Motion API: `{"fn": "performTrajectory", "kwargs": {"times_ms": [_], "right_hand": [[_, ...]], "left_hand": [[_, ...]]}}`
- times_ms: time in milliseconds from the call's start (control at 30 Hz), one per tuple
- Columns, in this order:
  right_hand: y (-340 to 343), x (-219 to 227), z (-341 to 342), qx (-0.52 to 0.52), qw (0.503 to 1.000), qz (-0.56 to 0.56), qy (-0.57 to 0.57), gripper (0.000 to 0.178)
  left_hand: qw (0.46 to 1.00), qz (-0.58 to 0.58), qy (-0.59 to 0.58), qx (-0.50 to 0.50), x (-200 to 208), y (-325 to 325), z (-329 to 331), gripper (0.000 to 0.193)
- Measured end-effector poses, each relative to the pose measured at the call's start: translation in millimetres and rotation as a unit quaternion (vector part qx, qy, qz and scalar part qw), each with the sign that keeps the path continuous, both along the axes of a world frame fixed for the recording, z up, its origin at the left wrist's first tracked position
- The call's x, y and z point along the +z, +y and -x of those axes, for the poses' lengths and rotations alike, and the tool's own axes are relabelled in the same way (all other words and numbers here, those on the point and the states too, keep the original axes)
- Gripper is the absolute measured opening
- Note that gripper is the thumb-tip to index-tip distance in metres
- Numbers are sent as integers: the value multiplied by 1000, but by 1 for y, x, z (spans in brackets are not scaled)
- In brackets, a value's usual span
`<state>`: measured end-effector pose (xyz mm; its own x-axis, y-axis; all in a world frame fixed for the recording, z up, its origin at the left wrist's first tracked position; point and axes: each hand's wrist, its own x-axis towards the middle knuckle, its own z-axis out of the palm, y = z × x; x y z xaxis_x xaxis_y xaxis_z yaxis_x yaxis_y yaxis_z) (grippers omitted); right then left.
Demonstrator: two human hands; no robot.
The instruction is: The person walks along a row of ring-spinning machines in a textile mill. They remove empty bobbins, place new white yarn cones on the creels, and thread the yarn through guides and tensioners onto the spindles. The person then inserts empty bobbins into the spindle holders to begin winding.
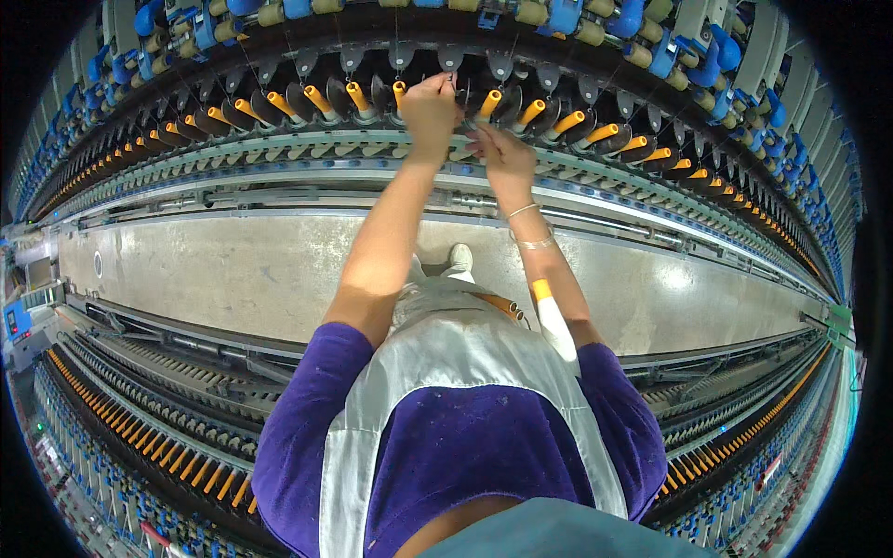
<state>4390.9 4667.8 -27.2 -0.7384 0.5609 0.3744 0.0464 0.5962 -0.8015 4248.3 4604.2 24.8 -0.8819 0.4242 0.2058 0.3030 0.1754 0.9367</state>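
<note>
Along the rail's [316,139] far edge, left hand [432,113] and right hand [507,156], fingers bent, grasp unclear, should avoid neighbouring bobbins [531,112].

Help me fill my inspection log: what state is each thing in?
Left hand: fingers bunched, grip unclear
Right hand: partly curled, grip unclear
Row tubes: mounted
Apron: worn
Loose tubes: against apron
White bobbin: wound, tilted
Bracelets: worn

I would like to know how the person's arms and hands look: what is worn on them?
Purple fabric sleeves end near the elbows, leaving both forearms bare. The left hand and right hand wear no gloves. At least two thin, pale bracelets circle the right wrist; the left wrist shows none.
</note>
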Motion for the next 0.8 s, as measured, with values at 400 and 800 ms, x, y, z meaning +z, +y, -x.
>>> {"fn": "performTrajectory", "kwargs": {"times_ms": [400, 800], "right_hand": [[-2, 62, -35, 8, 997, -75, 32, 14], [-13, 12, -59, -6, 994, 99, 40, 18]], "left_hand": [[978, 127, -167, -19, -113, -14, -20, 44], [936, -52, -332, -106, -138, -25, -21, 75]]}}
